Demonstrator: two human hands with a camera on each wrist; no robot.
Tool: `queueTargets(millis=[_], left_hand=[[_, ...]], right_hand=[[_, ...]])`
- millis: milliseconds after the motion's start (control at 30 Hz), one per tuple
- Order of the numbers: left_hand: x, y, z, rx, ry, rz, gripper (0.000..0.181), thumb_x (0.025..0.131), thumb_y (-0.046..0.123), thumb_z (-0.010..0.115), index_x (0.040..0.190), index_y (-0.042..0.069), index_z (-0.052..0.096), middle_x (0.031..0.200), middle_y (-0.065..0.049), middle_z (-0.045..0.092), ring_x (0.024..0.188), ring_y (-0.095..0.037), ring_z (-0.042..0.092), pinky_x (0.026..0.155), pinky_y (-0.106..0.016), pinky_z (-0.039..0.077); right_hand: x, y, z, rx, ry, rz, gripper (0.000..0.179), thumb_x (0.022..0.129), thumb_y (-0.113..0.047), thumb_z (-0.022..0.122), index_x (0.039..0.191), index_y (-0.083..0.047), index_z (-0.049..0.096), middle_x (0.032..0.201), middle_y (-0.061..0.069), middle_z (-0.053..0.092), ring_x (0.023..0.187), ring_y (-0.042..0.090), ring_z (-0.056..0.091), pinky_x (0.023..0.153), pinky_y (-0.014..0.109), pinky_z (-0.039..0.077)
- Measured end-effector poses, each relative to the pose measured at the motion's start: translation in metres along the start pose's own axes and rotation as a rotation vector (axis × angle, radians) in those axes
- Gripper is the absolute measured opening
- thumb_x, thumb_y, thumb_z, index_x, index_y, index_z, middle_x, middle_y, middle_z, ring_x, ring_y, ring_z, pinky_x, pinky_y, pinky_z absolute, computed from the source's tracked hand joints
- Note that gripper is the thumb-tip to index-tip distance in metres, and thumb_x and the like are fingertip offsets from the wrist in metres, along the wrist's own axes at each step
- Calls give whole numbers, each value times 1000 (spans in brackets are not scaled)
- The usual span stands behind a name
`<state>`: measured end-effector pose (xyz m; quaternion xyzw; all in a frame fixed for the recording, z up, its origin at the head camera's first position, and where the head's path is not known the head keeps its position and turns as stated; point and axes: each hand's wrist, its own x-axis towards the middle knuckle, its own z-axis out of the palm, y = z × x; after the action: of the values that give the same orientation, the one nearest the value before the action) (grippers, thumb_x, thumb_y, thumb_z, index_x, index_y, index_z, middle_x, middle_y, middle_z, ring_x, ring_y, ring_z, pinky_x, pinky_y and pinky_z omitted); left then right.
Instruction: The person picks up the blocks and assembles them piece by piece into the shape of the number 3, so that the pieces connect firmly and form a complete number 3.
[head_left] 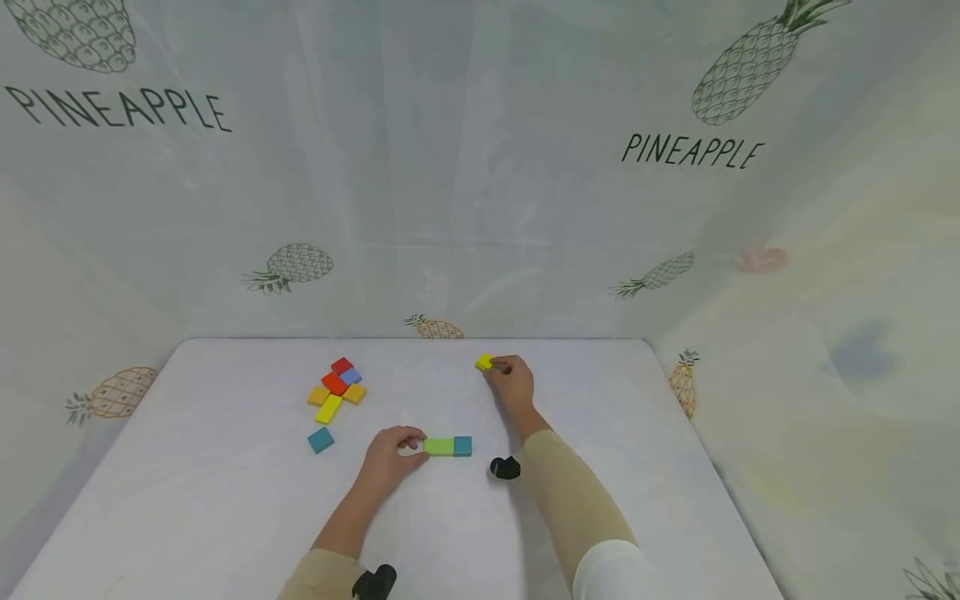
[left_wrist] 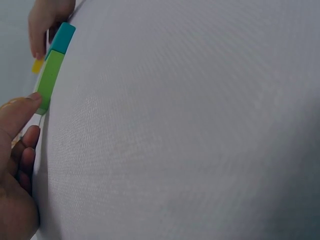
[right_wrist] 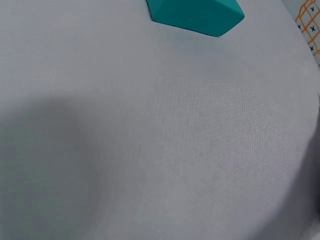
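You pinch narrowly, both sides;
left hand (head_left: 387, 455) steadies green block (head_left: 438, 447), probably aligning teal block (head_left: 462, 447) beyond; right hand (head_left: 515, 383) holds yellow block (head_left: 483, 362).

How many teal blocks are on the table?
2: one teal rectangular block lies alone, just below the multicoloured block cluster in the head view; a second teal block touches the right end of the light-green rectangular block.

There are ten blocks (head_left: 438, 447): two red (head_left: 334, 383), two orange (head_left: 355, 394), two yellow (head_left: 327, 409), two teal (head_left: 321, 440), one blue (head_left: 350, 377), one green (head_left: 441, 447). Two hands (head_left: 392, 457) (head_left: 516, 383) show.
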<state>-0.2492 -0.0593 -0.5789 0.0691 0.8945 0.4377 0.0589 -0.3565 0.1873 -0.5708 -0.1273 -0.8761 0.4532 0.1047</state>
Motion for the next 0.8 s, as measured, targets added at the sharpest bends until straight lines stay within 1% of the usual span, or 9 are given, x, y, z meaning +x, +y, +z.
queueTargets(millis=[100,167,333,400,600,800], left_hand=[[-1,0,-1,-5,2,5,26,82,16,79,106,17,71,86,5,58,92,-19,52,83,-37,48],[-2,0,-1,-7,1,17,26,82,17,79,106,16,71,86,5,58,91,-19,52,83,-38,48],[-1,-1,-1,-10,3,7,26,82,18,79,107,17,71,87,5,58,92,-19,52,83,-37,48],[0,-1,-1,-9,6,-3,26,82,18,79,107,18,70,87,5,58,92,-19,52,83,-36,48],[1,-1,-1,-6,12,12,26,82,17,79,107,17,70,87,5,58,92,-20,52,83,-37,48],[-1,1,-1,-14,6,18,26,82,17,79,107,15,71,87,4,58,91,-20,52,83,-38,48]], right_hand=[[-6,-1,-2,31,-8,-11,24,84,-16,76,107,-12,73,106,2,64,89,20,53,76,34,46],[-10,-1,-4,36,-4,-34,23,84,-15,76,106,-11,73,106,3,64,88,20,53,74,34,45],[-23,1,-9,58,-15,-59,22,82,-12,78,104,-10,74,105,3,65,86,20,53,72,33,45],[-29,3,-10,72,-21,-67,22,81,-11,79,103,-11,75,105,2,66,86,19,54,72,31,45],[-48,7,-17,127,-24,-124,21,81,-10,78,101,-10,74,104,2,67,88,19,55,75,32,46],[-69,13,-23,168,-42,-109,21,81,-10,79,101,-13,74,106,-2,67,90,18,54,79,33,46]])
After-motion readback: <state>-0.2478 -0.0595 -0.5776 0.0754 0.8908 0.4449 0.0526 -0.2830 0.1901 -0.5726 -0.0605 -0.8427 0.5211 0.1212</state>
